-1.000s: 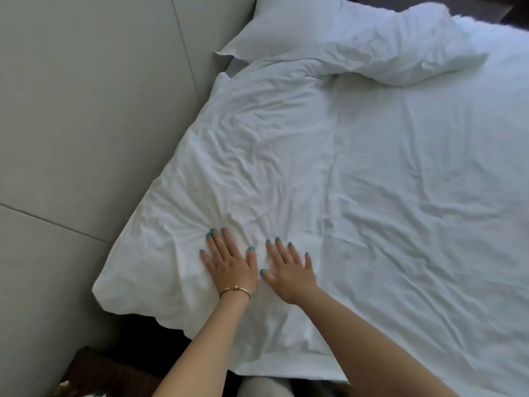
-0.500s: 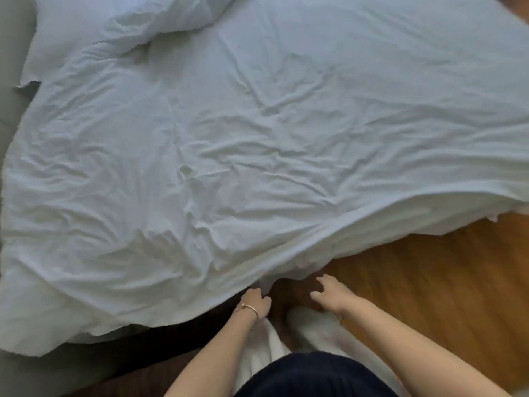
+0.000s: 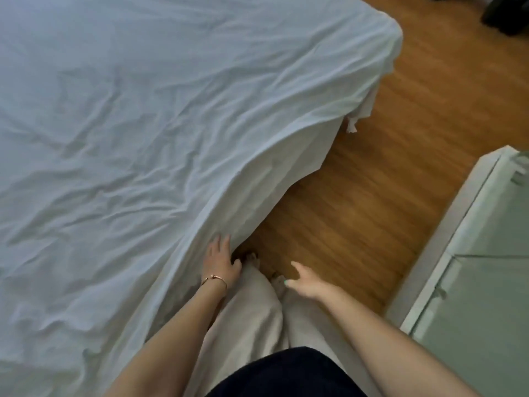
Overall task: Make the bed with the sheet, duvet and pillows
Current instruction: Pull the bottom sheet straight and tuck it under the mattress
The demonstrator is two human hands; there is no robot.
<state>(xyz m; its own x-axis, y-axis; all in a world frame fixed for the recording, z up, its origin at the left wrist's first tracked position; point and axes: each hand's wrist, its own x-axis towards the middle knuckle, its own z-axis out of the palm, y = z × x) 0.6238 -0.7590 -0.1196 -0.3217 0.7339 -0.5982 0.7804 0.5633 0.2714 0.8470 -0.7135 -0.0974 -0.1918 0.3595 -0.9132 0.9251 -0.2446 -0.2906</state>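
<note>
Left grip (image 3: 219,260) flat, fingers straight against hanging duvet (image 3: 143,124) edge, right grip (image 3: 305,279) spread (empty).

l hand (image 3: 219,260) now flat on sheet (image 3: 160,133) edge — r hand (image 3: 305,282) free

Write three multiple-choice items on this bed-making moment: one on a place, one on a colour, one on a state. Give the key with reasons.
1. Where is the left hand?
A. Against the hanging edge of the wrinkled white bed cover
B. On a pillow
C. On the floor

2. What colour is the plank floor?
A. Grey
B. Warm brown wood
C. Black

3. How is the right hand?
A. Gripping the cover
B. Clenched in a fist
C. Open, holding nothing

Key: 1 A, its fingers lie on the cloth at the bed's side. 2 B, orange-brown boards show beside the bed. 3 C, it hovers over the floor with fingers spread.
</note>
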